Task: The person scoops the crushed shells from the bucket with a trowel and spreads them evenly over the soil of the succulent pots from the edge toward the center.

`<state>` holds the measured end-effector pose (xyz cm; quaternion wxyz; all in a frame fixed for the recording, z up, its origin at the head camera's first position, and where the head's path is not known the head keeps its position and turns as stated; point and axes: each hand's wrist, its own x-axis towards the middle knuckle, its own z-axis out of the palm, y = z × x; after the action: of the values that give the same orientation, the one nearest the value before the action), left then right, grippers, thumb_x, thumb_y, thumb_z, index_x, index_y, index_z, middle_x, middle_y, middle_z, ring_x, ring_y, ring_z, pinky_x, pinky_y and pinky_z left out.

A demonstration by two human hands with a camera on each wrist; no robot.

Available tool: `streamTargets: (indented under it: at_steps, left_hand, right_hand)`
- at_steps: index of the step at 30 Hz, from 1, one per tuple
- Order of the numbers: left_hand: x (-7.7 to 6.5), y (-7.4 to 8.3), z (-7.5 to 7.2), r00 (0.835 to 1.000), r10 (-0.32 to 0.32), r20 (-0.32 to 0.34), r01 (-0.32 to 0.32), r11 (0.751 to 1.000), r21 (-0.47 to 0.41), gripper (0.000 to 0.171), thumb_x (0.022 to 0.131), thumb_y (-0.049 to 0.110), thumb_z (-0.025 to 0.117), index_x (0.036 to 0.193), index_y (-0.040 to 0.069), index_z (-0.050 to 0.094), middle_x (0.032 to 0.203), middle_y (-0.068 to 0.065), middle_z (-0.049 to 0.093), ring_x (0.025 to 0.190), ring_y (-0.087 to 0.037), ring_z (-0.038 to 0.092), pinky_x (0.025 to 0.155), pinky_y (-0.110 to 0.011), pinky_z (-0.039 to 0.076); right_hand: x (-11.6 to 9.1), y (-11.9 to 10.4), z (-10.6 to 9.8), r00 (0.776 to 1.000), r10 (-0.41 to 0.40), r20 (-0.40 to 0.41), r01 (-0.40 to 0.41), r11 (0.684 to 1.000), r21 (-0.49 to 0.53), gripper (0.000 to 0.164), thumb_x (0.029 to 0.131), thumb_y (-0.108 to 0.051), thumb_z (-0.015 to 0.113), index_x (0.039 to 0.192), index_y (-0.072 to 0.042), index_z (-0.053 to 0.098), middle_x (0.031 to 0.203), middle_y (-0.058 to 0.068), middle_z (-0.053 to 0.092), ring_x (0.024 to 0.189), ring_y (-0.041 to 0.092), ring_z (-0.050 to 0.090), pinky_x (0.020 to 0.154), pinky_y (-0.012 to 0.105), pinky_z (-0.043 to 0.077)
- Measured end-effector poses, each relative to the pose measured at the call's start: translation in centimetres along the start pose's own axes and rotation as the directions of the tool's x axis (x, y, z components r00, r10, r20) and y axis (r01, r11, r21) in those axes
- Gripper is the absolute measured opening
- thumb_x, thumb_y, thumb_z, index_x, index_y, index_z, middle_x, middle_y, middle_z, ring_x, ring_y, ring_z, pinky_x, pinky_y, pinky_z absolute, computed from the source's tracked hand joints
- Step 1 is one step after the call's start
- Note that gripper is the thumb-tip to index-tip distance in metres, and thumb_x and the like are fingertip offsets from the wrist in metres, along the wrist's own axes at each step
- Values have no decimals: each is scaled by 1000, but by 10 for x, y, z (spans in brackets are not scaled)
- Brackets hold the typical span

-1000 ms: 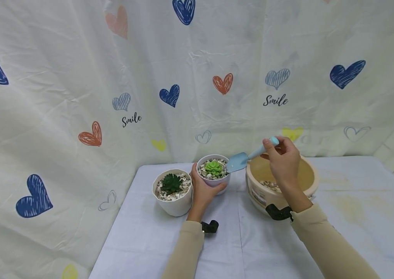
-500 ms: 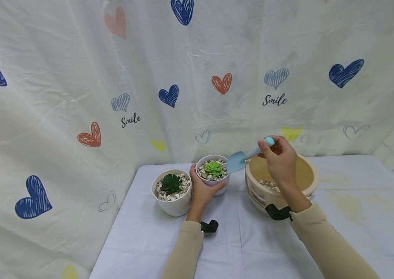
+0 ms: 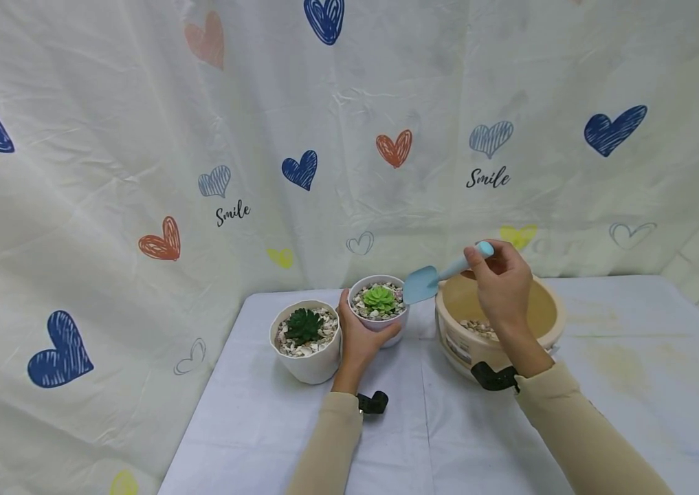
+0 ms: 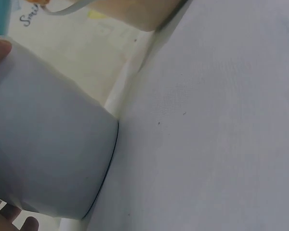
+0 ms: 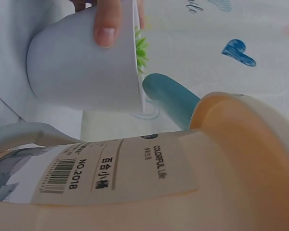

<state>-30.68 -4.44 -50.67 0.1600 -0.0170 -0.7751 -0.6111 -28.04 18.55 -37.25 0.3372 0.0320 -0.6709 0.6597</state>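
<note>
My left hand [image 3: 363,340] grips the side of a small white pot [image 3: 390,337], its thumb and fingers spread around the wall. A bright green succulent [image 3: 379,298] sits in this pot among pale pebbles. The right hand [image 3: 502,285] pinches the handle of a light blue trowel [image 3: 421,284], whose blade overlaps the pot's right rim in the head view. In the right wrist view the trowel blade [image 5: 171,98] shows at the rim beside the green leaves. Below the right hand stands a cream bucket [image 3: 451,323] with pebbles [image 3: 480,330] in its bottom.
Left of my left hand stands another white pot [image 3: 312,368] with a dark green succulent [image 3: 304,325] and pebbles. All of it is on a table with a white cloth [image 3: 398,440]. A curtain printed with hearts [image 3: 349,192] hangs right behind the table.
The trowel and right hand have shifted slightly left and then back right, the blade staying by the pot's rim. The left hand and the pots have stayed in place.
</note>
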Motion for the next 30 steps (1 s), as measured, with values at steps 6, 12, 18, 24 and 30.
streamTargets:
  at_steps: [6, 12, 18, 24, 30]
  left_hand:
    - [-1, 1, 1, 1000, 14, -13, -14, 1000, 7, 126, 62, 37, 97, 160, 22, 19, 154, -13, 31, 141, -31, 37, 117, -54, 34]
    - [-3, 6, 5, 998, -2, -55, 4, 1000, 30, 126, 62, 36, 97, 159, 18, 20, 155, -12, 32, 142, -32, 37, 115, -54, 36]
    - [-5, 12, 6, 996, 8, -87, -7, 1000, 19, 123, 63, 33, 97, 159, 17, 20, 155, -16, 32, 141, -32, 38, 115, -53, 37]
    - [-6, 33, 9, 992, 75, -99, -77, 997, -13, 119, 67, 39, 94, 159, 27, 21, 162, -12, 26, 147, -33, 34, 116, -56, 35]
    - [-16, 66, 11, 969, 229, -93, -226, 973, 44, 91, 78, 45, 83, 153, 26, 37, 165, -5, 27, 153, -27, 28, 116, -61, 34]
  right_hand:
    - [1, -1, 0, 1000, 11, -18, -11, 1000, 16, 25, 94, -24, 74, 111, -6, 67, 99, -4, 67, 83, 9, 69, 71, 21, 60]
    - [1, -2, -2, 999, 26, -40, -21, 993, 116, 22, 93, -20, 76, 108, -6, 68, 99, 2, 67, 83, 12, 69, 70, 23, 60]
    - [2, -9, -9, 996, 42, -78, -25, 976, 218, 29, 91, -18, 77, 110, 2, 67, 97, 4, 67, 82, 12, 69, 68, 26, 61]
    - [2, -25, -31, 991, 68, -118, -28, 951, 307, 24, 91, -14, 76, 107, 1, 67, 100, 6, 68, 84, 14, 71, 67, 27, 61]
    - [1, -36, -58, 979, 103, -175, -29, 923, 385, 24, 89, -11, 78, 105, 3, 67, 97, 9, 66, 81, 15, 72, 66, 29, 61]
